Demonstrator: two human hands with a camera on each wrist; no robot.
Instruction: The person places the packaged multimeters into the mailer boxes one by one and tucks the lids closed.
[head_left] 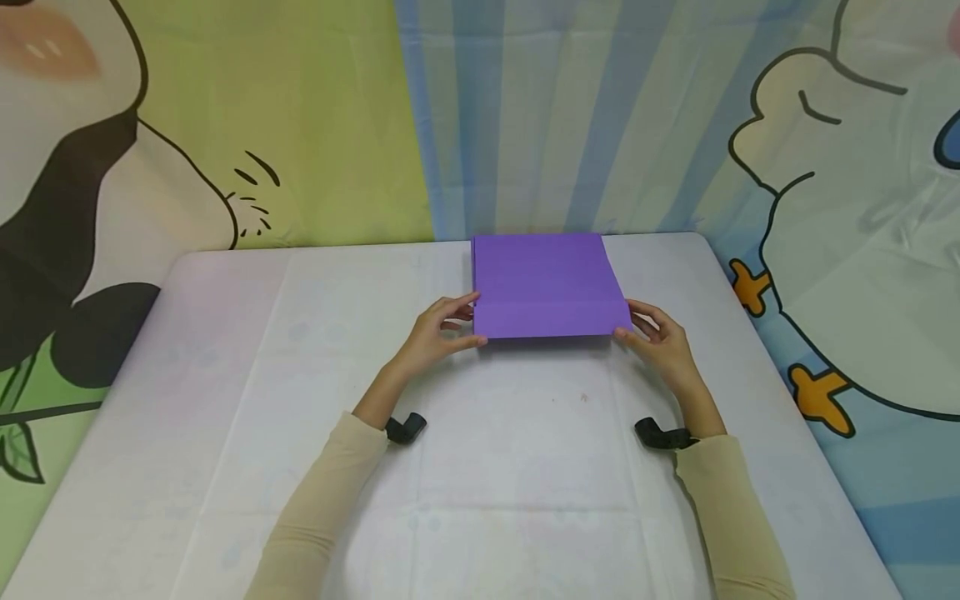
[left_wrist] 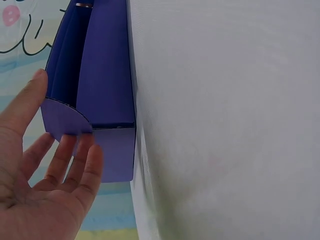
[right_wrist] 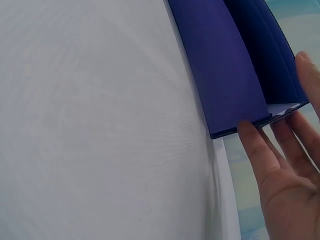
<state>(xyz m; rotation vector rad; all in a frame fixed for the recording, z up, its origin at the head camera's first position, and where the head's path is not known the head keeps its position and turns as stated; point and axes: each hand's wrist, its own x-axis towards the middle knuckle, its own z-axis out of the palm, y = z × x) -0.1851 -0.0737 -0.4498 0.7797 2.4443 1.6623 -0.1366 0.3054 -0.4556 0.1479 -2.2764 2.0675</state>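
A purple cardboard box (head_left: 551,279) stands at the far edge of the white table. Its lid is ajar: both wrist views show a dark gap between the lid and the box wall (left_wrist: 107,65). My left hand (head_left: 438,327) holds the near left corner, thumb at the lid's edge and fingers against the curved side flap (left_wrist: 65,116). At the near right corner, my right hand (head_left: 663,346) has its thumb at the lid's edge and its fingers along the side (right_wrist: 295,155). What lies inside the box is hidden.
A white cloth (head_left: 510,533) with fold lines covers the table. Directly behind the box hangs a printed cartoon backdrop (head_left: 300,125), which also runs down both sides. Black wrist mounts (head_left: 406,428) stick out inward from the beige sleeves (head_left: 322,500).
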